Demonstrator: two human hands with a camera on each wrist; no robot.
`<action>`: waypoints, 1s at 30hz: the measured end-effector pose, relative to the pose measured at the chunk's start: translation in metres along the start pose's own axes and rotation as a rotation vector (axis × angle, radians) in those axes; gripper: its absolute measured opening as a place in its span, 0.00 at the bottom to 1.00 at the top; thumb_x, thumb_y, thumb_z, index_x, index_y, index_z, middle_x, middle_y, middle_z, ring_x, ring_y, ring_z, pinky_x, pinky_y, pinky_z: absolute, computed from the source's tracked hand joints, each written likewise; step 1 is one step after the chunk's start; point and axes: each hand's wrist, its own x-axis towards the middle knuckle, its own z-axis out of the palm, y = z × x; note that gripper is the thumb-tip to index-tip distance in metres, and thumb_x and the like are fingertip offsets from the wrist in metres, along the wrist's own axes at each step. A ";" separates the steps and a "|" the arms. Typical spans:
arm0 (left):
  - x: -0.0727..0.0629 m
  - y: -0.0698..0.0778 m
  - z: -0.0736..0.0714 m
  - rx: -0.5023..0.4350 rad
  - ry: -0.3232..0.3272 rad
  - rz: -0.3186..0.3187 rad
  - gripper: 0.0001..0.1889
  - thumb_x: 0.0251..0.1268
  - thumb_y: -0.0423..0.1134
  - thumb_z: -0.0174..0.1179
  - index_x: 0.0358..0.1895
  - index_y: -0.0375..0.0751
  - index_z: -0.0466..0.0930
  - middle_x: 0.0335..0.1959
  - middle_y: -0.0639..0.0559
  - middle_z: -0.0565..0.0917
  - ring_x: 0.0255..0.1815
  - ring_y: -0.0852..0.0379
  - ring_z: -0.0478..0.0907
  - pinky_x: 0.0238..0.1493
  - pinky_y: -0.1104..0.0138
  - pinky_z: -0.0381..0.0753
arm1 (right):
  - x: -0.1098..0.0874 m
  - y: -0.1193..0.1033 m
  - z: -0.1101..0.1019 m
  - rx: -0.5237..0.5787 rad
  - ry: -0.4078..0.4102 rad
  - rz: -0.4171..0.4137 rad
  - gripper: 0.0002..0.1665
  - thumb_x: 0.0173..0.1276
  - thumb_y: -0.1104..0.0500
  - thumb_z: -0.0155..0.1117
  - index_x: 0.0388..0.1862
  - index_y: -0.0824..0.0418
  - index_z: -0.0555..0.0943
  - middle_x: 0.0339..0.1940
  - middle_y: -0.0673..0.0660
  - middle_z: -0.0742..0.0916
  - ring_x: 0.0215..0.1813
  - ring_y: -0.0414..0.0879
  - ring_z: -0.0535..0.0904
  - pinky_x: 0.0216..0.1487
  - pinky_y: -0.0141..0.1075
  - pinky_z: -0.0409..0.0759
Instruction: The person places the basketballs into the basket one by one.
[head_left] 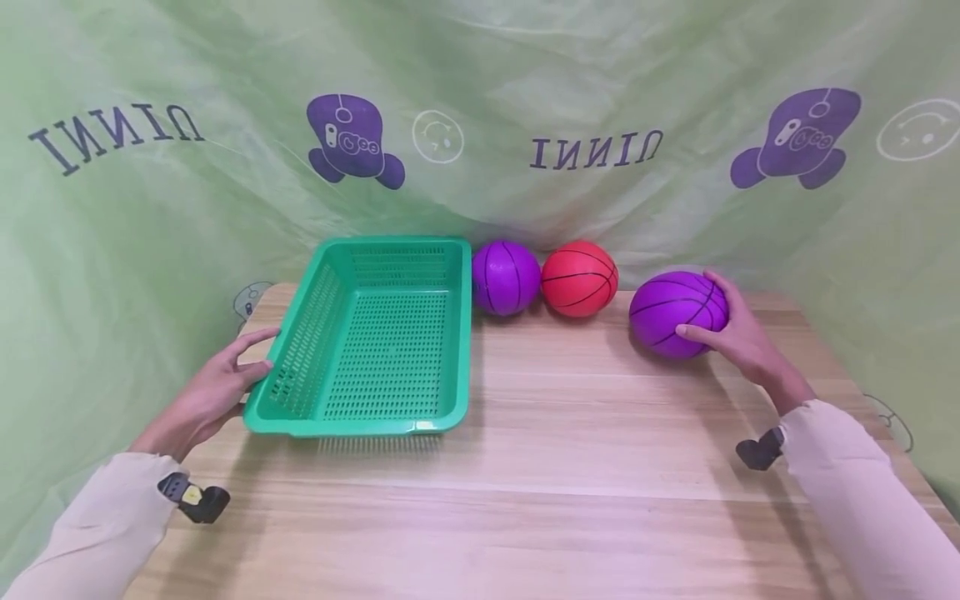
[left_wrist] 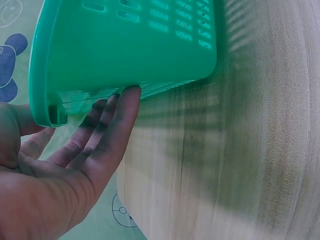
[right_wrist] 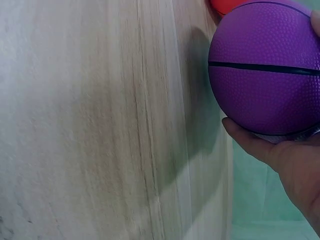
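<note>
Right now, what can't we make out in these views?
Red basketball, right wrist view: mostly cut off by the top edge.
Held purple basketball, same view: right side cut off by the frame edge.
Left hand, head view: some fingers hidden by the green perforated basket.

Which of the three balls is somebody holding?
The purple ball farthest right, gripped by the right hand. The other purple ball, beside the green basket, and the red ball have no hand on them.
</note>
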 end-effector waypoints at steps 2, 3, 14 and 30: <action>0.001 0.002 0.000 0.007 -0.001 0.005 0.31 0.83 0.38 0.42 0.82 0.50 0.42 0.68 0.22 0.62 0.46 0.61 0.80 0.42 0.55 0.85 | -0.002 0.000 0.001 0.001 -0.009 -0.007 0.60 0.68 0.57 0.70 0.84 0.49 0.39 0.75 0.76 0.56 0.65 0.75 0.66 0.62 0.52 0.73; 0.001 0.002 0.000 0.010 -0.002 0.008 0.31 0.83 0.38 0.42 0.82 0.50 0.42 0.68 0.21 0.62 0.46 0.61 0.80 0.42 0.55 0.85 | -0.003 0.001 0.002 0.002 -0.012 -0.013 0.60 0.68 0.57 0.70 0.84 0.50 0.39 0.75 0.77 0.56 0.65 0.75 0.66 0.62 0.51 0.74; 0.002 0.000 0.000 0.008 0.013 -0.018 0.31 0.83 0.38 0.42 0.82 0.51 0.42 0.69 0.21 0.61 0.46 0.62 0.80 0.42 0.56 0.85 | -0.010 -0.006 0.012 0.043 0.011 -0.041 0.60 0.65 0.59 0.72 0.83 0.52 0.40 0.75 0.72 0.58 0.65 0.71 0.67 0.49 0.24 0.75; 0.002 0.002 0.002 -0.001 0.005 -0.014 0.31 0.83 0.38 0.41 0.82 0.50 0.41 0.69 0.21 0.59 0.45 0.63 0.80 0.42 0.56 0.85 | -0.020 -0.005 0.017 0.045 -0.007 -0.038 0.59 0.66 0.61 0.71 0.82 0.55 0.40 0.75 0.74 0.57 0.65 0.73 0.67 0.52 0.28 0.77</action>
